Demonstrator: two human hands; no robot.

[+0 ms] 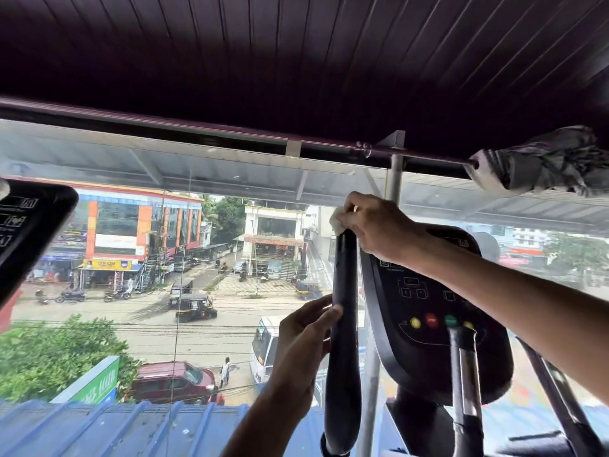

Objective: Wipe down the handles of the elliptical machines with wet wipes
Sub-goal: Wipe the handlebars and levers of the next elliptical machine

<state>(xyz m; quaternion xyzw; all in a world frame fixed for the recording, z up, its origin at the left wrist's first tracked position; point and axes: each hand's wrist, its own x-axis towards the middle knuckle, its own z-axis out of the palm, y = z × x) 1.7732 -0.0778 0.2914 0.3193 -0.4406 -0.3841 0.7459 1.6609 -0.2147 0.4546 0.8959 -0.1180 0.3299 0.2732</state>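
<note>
A tall black padded handle (343, 341) of the elliptical machine stands upright in front of me, right of centre. My right hand (375, 225) grips a white wet wipe (336, 219) wrapped over the handle's top end. My left hand (304, 338) holds the handle's middle from the left, fingers curled round it. The machine's black console (428, 291) with coloured buttons sits just right of the handle, partly behind my right forearm.
A large glass window (164, 275) lies straight ahead, over a street below. Another machine's black console (29, 232) juts in at the left edge. A dark rail (197, 130) runs overhead with a bundled cloth (543, 163) at its right end. More handle bars (464, 390) rise at lower right.
</note>
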